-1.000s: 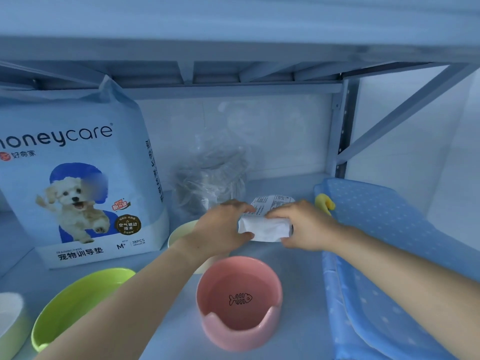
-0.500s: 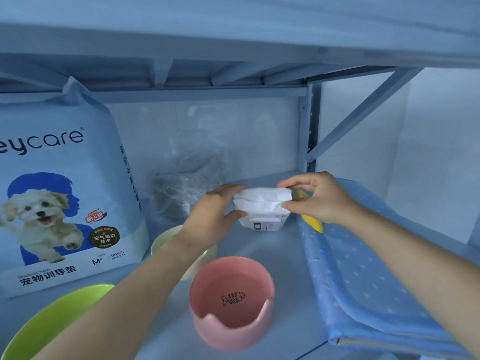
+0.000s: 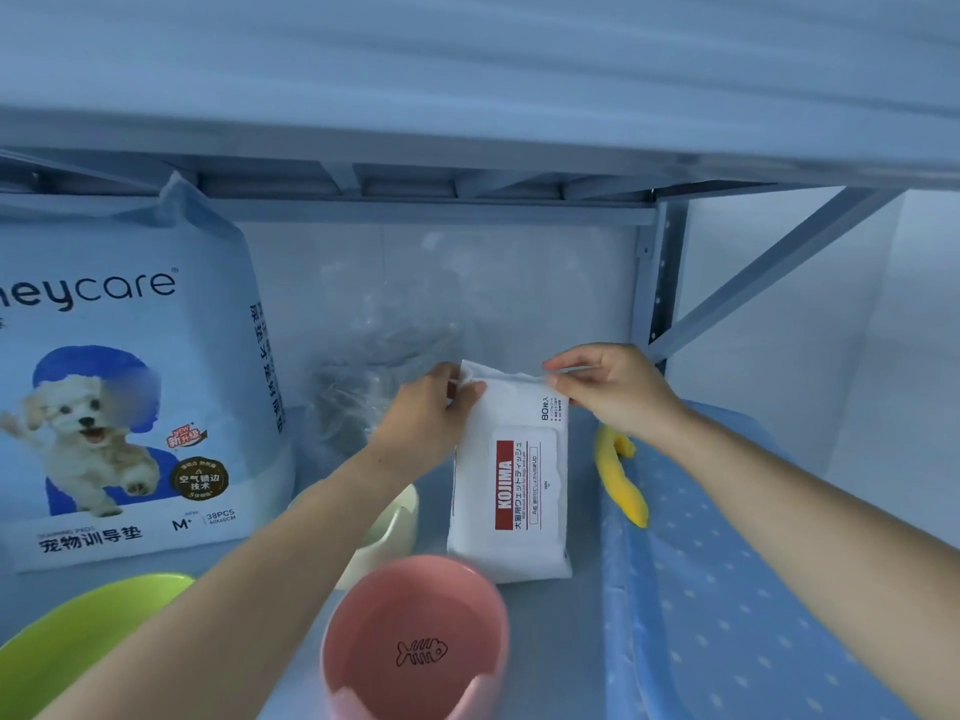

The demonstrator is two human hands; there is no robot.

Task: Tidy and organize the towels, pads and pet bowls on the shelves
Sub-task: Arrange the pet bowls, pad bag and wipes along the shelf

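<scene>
On the shelf (image 3: 582, 641) in front of me stands the white wipes pack (image 3: 511, 485), upright on its short end, with the red KOJIMA label and closed flap facing me. My left hand (image 3: 426, 413) pinches its top left corner between thumb and curled fingers. My right hand (image 3: 608, 389) pinches the top right corner the same way.

Just in front of the wipes pack sits the pink bowl (image 3: 374, 615), a fish-bone drawing on its floor. To the pack's left, half under my left forearm, is a cream bowl (image 3: 395, 522); I cannot see what is inside it. Further left and nearer me lies a green bowl (image 3: 78, 646), cut off by the edge of view.

Well to the left of the pack stands the big bag of pet pads (image 3: 130, 381), sealed and marked 38PCS. Behind the pack to the left slumps a clear plastic bag (image 3: 374, 376); its contents look grey, and I cannot make them out.

Right of the pack lies a blue dotted mat (image 3: 727, 615), with a yellow plush toy (image 3: 621, 480) resting on its near edge.
</scene>
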